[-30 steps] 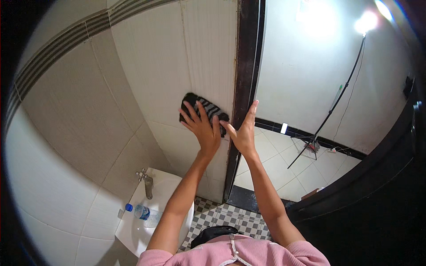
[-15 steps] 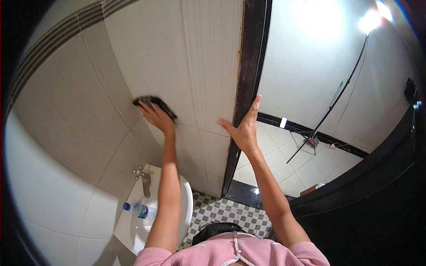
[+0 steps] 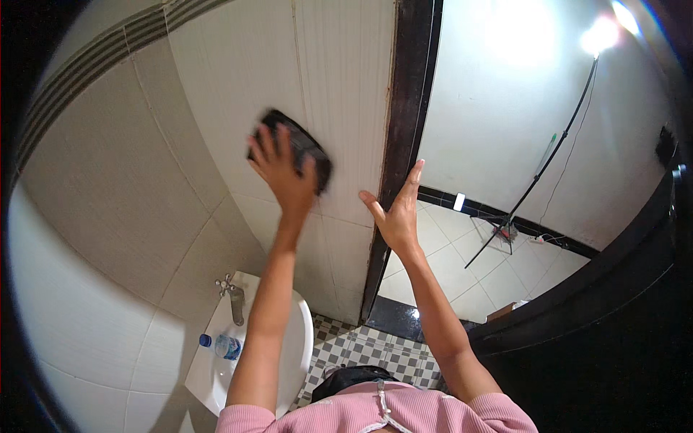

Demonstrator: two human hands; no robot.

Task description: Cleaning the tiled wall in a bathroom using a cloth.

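Against the white tiled wall (image 3: 231, 86), my left hand (image 3: 285, 169) presses a flat black cloth (image 3: 312, 148), its fingers spread over it. Motion blurs the cloth's edges and it looks folded. My right hand (image 3: 397, 220) braces on the dark door frame (image 3: 413, 94), thumb apart from the stretched fingers, holding nothing. Below my left forearm stands a white washbasin (image 3: 306, 339) with a metal tap (image 3: 237, 303). A clear plastic bottle with a blue cap (image 3: 227, 347) lies in the basin, partly behind my arm.
Grey and white checkered tiles (image 3: 375, 346) cover the floor by the basin. Through the doorway, a bright lamp (image 3: 601, 35) tops a black stand (image 3: 538, 173) on white floor tiles. A dark door (image 3: 577, 346) fills the lower right, and a dark sill (image 3: 395, 315) crosses the doorway.
My left hand has slid the black cloth up and right across the wall, away from the corner. My right hand keeps its place on the door frame.
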